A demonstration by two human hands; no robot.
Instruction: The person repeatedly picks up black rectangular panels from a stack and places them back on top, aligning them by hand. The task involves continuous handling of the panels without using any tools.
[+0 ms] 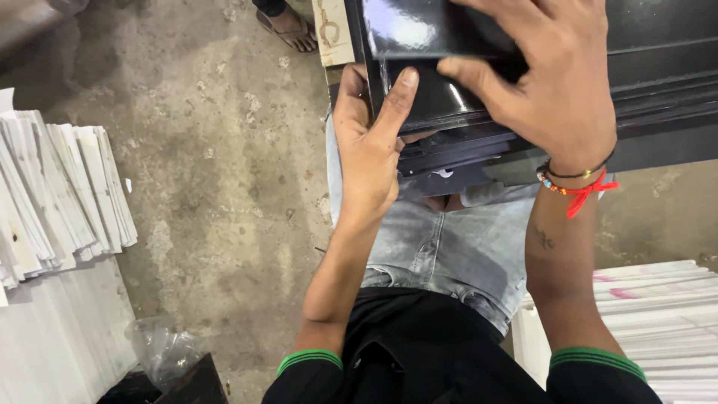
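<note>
My left hand [368,150] grips the near left edge of a glossy black box [430,67], thumb pressed on its top; my right hand [546,75] lies curled over its top. The box sits on a black stack [658,97] above my lap. White sheet stacks [52,187] stand on the concrete floor [217,172].

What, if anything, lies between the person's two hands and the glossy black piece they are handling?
Nothing visible does. The left hand grips the edge of the glossy black piece with its thumb pressed on the face, and the right hand lies flat on top of it. Both touch it directly.
</note>
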